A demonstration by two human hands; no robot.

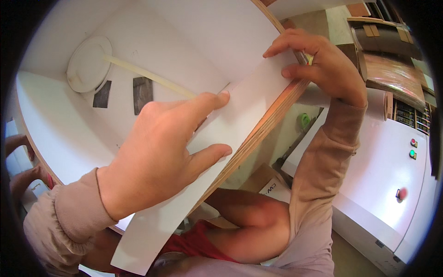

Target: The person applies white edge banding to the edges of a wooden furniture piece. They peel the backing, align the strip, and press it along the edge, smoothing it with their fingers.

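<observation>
A long white strip (263,108) lies along the layered plywood edge (258,136) of a large white-lined box (194,41). Its near end (143,242) hangs loose past my left forearm, curving downward. My left hand (157,154) grips the strip midway, with the thumb on its face and the fingers reaching over its inner side. At the far corner my right hand (330,67) bends round the edge, its fingertips and thumb pressing the strip's far end. A small coloured thing shows by the right palm, too little visible to name.
Inside the box are a white round disc (90,64), a pale yellow strip (147,76) and dark rectangular patches (143,94). A white cabinet with coloured buttons (369,180) stands right, below wrapped goods (392,74). A cardboard box (265,180) sits below. Another person's hands (20,145) show far left.
</observation>
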